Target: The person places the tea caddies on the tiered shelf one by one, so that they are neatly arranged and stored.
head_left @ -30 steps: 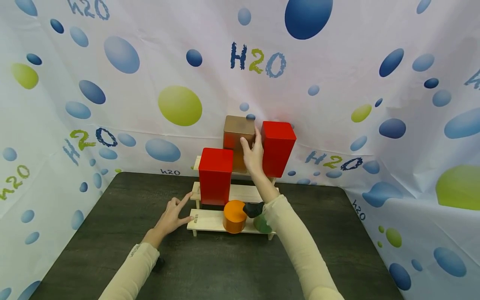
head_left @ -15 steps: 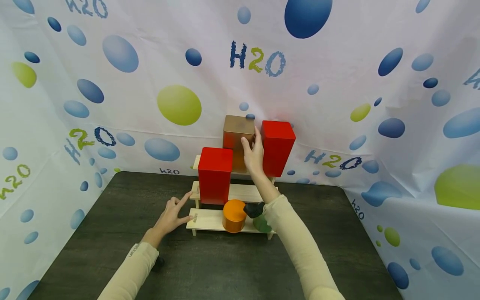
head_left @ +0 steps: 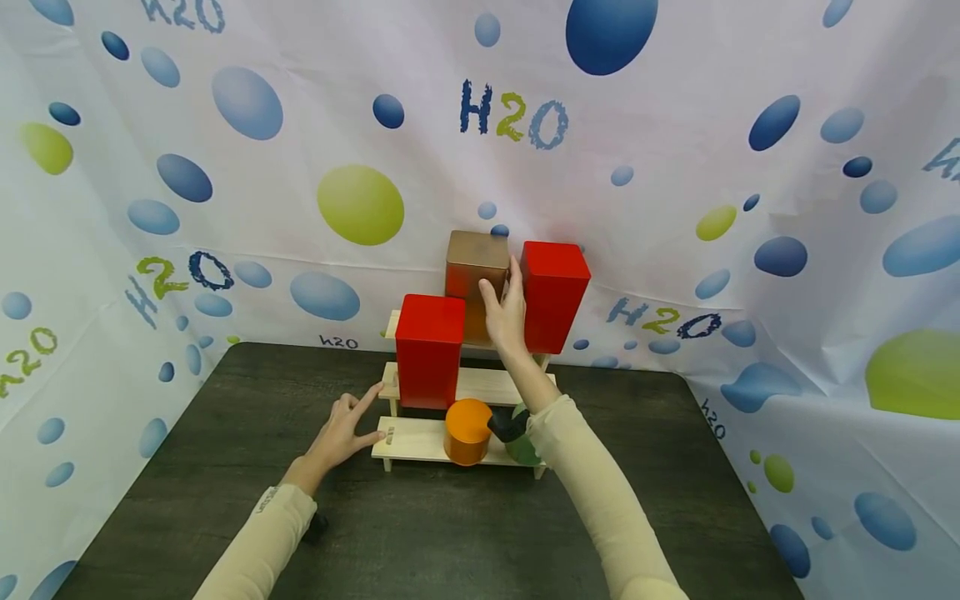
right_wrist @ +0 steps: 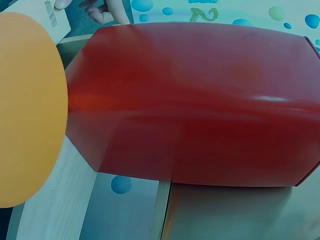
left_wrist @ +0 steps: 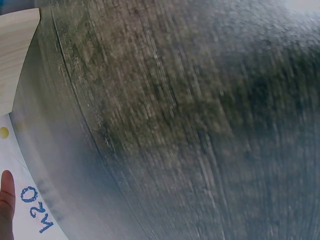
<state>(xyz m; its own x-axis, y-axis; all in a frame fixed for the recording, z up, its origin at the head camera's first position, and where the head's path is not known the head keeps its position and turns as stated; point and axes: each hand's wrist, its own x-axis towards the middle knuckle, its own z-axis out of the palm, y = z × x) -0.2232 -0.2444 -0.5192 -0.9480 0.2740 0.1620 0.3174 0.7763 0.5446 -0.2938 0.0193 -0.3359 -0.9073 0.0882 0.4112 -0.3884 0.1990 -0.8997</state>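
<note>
In the head view my left hand is at the left end of a stepped wooden shelf. Its straight index finger touches the middle step's end, its thumb the bottom step's. My right hand reaches to the top step, fingers and thumb extended along the front right edge of a bronze tin; whether it presses on the tin is hard to tell. To the right of that hand stands a tall red tin. Another red tin stands upright on the middle step, filling much of the right wrist view.
An orange round tin and a partly hidden green round tin sit on the bottom step. The dark table extends around the shelf. A patterned H2O curtain hangs close behind the top tins.
Both hands stay almost where they were. The right forearm has shifted very slightly, showing more of the green tin; the head view has moved a little.
</note>
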